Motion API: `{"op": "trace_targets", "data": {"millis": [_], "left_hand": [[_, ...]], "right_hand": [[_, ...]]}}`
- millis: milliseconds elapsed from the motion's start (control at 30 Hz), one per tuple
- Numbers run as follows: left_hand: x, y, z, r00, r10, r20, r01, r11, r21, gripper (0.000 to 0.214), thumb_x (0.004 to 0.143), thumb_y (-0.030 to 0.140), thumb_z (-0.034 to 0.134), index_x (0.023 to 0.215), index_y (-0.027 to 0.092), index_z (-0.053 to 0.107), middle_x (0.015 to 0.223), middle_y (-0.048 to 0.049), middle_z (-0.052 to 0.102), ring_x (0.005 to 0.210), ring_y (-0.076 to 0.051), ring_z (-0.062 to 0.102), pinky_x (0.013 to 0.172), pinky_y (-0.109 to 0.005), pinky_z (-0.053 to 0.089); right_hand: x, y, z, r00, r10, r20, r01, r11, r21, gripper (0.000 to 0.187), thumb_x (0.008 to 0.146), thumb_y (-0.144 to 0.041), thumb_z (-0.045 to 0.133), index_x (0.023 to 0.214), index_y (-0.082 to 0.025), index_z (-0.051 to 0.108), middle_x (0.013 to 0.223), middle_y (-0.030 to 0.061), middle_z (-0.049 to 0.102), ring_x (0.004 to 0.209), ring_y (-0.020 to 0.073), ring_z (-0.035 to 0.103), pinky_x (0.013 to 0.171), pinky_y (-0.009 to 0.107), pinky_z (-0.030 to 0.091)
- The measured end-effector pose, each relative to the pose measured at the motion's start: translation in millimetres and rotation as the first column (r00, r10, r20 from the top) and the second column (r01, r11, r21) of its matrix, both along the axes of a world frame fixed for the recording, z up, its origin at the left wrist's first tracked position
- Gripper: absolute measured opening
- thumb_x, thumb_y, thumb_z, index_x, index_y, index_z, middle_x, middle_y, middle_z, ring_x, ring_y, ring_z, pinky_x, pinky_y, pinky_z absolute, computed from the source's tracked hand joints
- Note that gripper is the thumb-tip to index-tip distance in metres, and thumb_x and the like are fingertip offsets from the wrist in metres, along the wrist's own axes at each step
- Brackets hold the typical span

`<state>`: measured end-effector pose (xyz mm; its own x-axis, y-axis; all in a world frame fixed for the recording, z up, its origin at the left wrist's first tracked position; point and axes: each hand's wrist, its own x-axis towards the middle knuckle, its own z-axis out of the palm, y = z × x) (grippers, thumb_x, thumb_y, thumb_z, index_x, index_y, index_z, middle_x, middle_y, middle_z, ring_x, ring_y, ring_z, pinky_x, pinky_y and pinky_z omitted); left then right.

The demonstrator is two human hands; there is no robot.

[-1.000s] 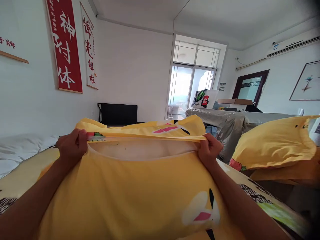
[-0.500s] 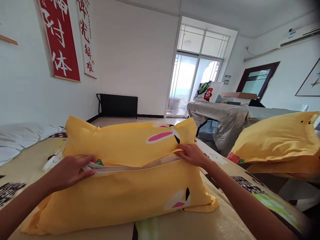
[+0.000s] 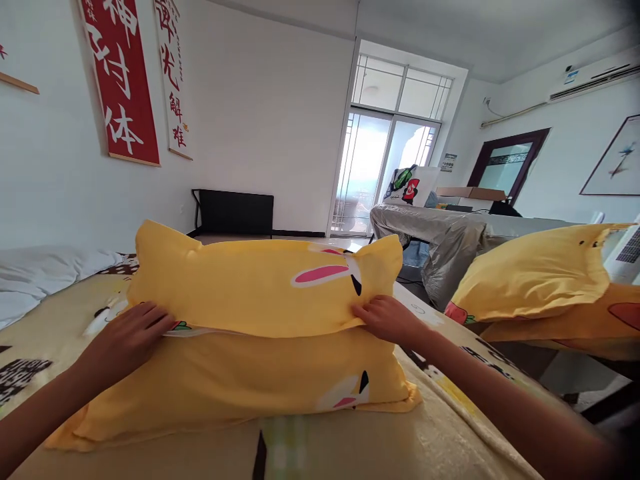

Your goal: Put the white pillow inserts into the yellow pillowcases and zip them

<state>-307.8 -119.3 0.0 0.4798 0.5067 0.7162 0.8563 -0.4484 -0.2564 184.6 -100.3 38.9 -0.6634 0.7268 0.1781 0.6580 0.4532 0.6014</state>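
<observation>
A yellow pillow [image 3: 240,383] with a printed pink-and-white rabbit motif lies across the bed in front of me. Its pillowcase [image 3: 245,287] has an opening running along the middle, and the far flap now overlaps the near part. My left hand [image 3: 137,333] grips the flap's edge at the left, beside a small green leaf print and a strip of white edging. At the right end of the same edge, my right hand [image 3: 387,320] has its fingers curled round the yellow fabric. The fingertips of both hands are partly hidden by cloth.
The bed cover [image 3: 200,460] is beige with dark and green patterns. More yellow pillows [image 3: 535,273] are stacked at the right. White bedding [image 3: 55,273] lies at the far left. Beyond the bed stand a plastic-covered table [image 3: 430,227] and a black folded panel [image 3: 235,212].
Both hands have drawn the far flap over the opening, so the white-edged gap has closed up. The pillow's far side stands slightly higher. The camera view has shifted a little.
</observation>
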Motion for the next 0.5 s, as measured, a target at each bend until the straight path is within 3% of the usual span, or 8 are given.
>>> {"op": "trace_targets", "data": {"millis": [67,167,267,367,433,500], "left_hand": [[4,-2,13.1,0.999,0.013,0.043,-0.014,0.999,0.031,0.025,0.09,0.01,0.034,0.086,0.02,0.057,0.088,-0.0022,0.061,0.085,-0.015,0.055,0.073,-0.026,0.042],[17,-4,35.2,0.93,0.106,0.352,-0.122,0.992,0.024,0.012,0.088,0.02,0.045,0.085,0.019,0.057,0.086,0.0,0.061,0.082,-0.012,0.056,0.07,-0.021,0.042],[30,-8,56.7,0.69,0.219,0.69,-0.209,0.973,-0.1,0.014,0.081,0.031,0.055,0.079,0.018,0.06,0.069,0.0045,0.058,0.065,-0.009,0.052,0.059,-0.018,0.039],[38,-16,71.9,0.52,0.274,0.809,-0.173,0.961,-0.215,0.017,0.075,0.033,0.058,0.084,0.02,0.065,0.065,0.0066,0.059,0.058,-0.007,0.049,0.055,-0.017,0.037],[40,-21,77.7,0.514,0.299,0.804,-0.211,0.953,-0.219,0.017,0.075,0.033,0.057,0.082,0.02,0.065,0.06,0.0066,0.056,0.056,-0.007,0.047,0.055,-0.017,0.036],[41,-20,81.5,0.59,0.293,0.753,-0.3,0.945,-0.132,0.017,0.077,0.033,0.053,0.077,0.018,0.062,0.056,0.0053,0.052,0.056,-0.008,0.047,0.056,-0.018,0.035]], "right_hand": [[0,0,9.6,0.999,0.031,0.015,-0.031,0.999,0.039,0.012,0.084,-0.01,0.048,0.087,-0.015,0.058,0.066,0.0057,0.066,0.059,0.0164,0.057,0.056,0.029,0.018],[-6,-4,25.8,0.999,0.031,-0.04,-0.027,0.996,0.087,0.011,0.083,-0.012,0.048,0.083,-0.015,0.059,0.067,0.0061,0.066,0.059,0.0152,0.056,0.057,0.029,0.017],[-15,-14,40.7,0.991,0.037,-0.13,-0.021,0.992,0.126,0.021,0.09,-0.028,0.046,0.079,-0.015,0.059,0.066,0.0061,0.066,0.058,0.0148,0.055,0.057,0.03,0.017],[-19,-20,51.4,0.978,0.046,-0.201,-0.011,0.985,0.171,0.042,0.094,-0.045,0.037,0.075,-0.015,0.059,0.065,0.0061,0.066,0.057,0.0149,0.054,0.058,0.029,0.017],[-19,-19,56.7,0.975,0.027,-0.22,0.015,0.982,0.19,0.048,0.094,-0.049,0.033,0.075,-0.015,0.06,0.065,0.0063,0.066,0.058,0.0153,0.054,0.058,0.029,0.016],[-19,-13,61.6,0.976,-0.018,-0.217,0.061,0.979,0.193,0.048,0.094,-0.048,0.032,0.078,-0.014,0.061,0.066,0.0072,0.066,0.06,0.0162,0.054,0.058,0.03,0.016]]}}
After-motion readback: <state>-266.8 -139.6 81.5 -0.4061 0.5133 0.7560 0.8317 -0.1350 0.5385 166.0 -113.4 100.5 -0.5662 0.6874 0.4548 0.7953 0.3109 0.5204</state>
